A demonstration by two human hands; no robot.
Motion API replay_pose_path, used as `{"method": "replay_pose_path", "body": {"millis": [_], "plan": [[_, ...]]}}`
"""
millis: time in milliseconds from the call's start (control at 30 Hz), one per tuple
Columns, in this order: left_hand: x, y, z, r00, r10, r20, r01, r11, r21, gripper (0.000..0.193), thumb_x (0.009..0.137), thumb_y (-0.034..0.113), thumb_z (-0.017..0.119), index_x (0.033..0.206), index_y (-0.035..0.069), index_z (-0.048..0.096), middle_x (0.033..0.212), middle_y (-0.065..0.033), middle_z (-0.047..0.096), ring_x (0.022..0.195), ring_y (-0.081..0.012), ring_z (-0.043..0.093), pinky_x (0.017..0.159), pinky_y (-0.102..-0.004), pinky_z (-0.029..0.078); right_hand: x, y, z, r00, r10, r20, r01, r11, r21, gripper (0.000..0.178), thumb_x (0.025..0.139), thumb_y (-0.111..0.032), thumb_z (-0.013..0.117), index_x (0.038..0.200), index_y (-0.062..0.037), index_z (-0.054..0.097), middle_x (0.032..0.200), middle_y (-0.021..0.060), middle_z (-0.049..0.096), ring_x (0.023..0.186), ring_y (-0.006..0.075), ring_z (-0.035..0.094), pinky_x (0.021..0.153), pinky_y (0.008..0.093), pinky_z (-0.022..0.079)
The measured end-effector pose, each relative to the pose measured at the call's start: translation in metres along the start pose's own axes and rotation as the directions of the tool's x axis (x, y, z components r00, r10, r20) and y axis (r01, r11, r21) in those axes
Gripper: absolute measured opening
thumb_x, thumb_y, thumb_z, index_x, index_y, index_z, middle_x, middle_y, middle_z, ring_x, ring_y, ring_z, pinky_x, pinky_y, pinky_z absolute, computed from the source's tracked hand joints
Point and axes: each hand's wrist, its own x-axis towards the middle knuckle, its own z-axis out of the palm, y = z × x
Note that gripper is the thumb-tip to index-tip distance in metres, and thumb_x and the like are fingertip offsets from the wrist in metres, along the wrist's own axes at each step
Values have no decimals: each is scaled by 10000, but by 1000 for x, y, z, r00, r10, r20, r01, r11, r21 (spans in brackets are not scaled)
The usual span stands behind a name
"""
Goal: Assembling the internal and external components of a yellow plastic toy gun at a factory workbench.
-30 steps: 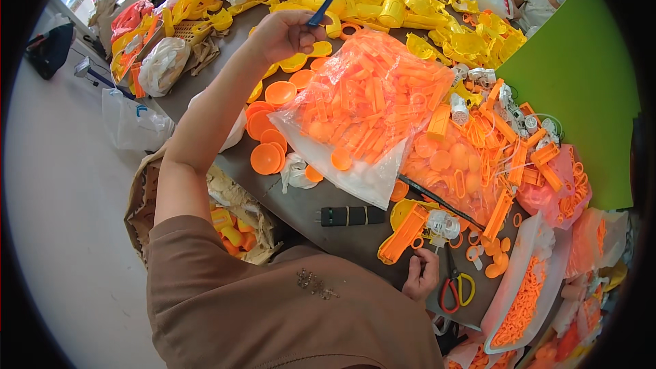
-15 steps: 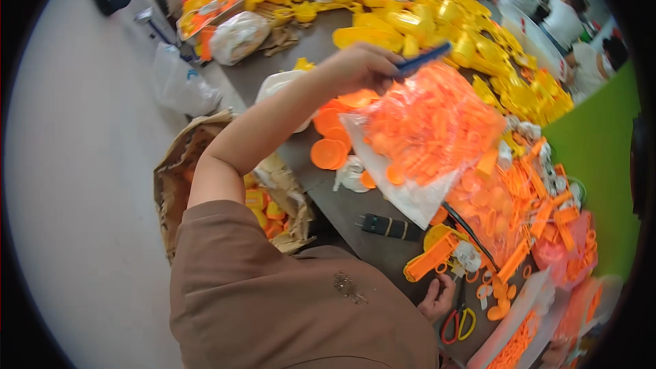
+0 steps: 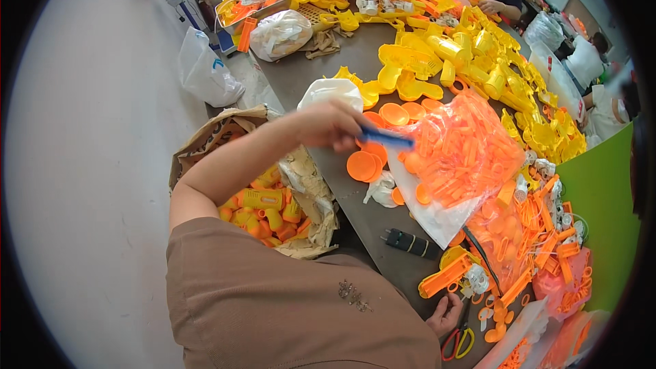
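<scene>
My left hand (image 3: 333,126), blurred by motion, is shut on a blue elongated tool (image 3: 387,138) whose exact kind I cannot make out. Hand and tool are above the table, beside a clear bag of orange plastic parts (image 3: 468,154) and a stack of orange discs (image 3: 363,165). Low on the right, my right hand (image 3: 445,313) rests at the table edge with its fingers loosely bent and apart, nothing visible in them. Close by lie an orange-and-yellow part (image 3: 447,275) and scissors with red and yellow handles (image 3: 465,343).
A paper sack (image 3: 311,195) of yellow and orange parts stands below the table's left edge. Yellow parts (image 3: 471,61) pile along the far side. A black power screwdriver-like object (image 3: 410,242) lies near the front edge. A co-worker's hand (image 3: 489,5) shows at the far end.
My left hand, with the blue tool, has drawn back from over the orange bag to the left and nearer to me. The head view has shifted; my right hand stays by the scissors.
</scene>
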Motion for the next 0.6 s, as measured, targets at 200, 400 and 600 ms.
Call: {"method": "replay_pose_path", "body": {"millis": [200, 400, 600], "plan": [[10, 92, -218, 601, 617, -508, -623, 760, 185, 389, 823, 69, 599, 1179, -56, 504, 938, -186, 616, 784, -232, 642, 690, -319, 557, -3, 13, -2, 1000, 3, 26, 0, 995, -101, 86, 870, 11, 523, 949, 36, 544, 859, 77, 528, 715, 136, 493, 631, 230, 412], [27, 163, -271, 314, 504, -804, -516, 802, 301, 576, 848, 116, 616, 1340, 14, 333, 1073, -217, 581, 889, -369, 621, 738, -429, 551, -2, 8, 2, 1000, -13, -14, 11, 990, -140, 85, 857, 11, 537, 937, 34, 552, 857, 79, 532, 695, 147, 496, 612, 242, 415], [76, 103, -206, 470, 500, -727, -250, 866, 433, 370, 789, 148, 685, 1130, 24, 614, 906, -89, 643, 703, -172, 621, 645, -322, 550, 0, -3, 4, 998, -57, -26, 52, 984, -170, 84, 848, 13, 545, 928, 31, 560, 843, 87, 543, 679, 160, 498, 603, 255, 419]]}}
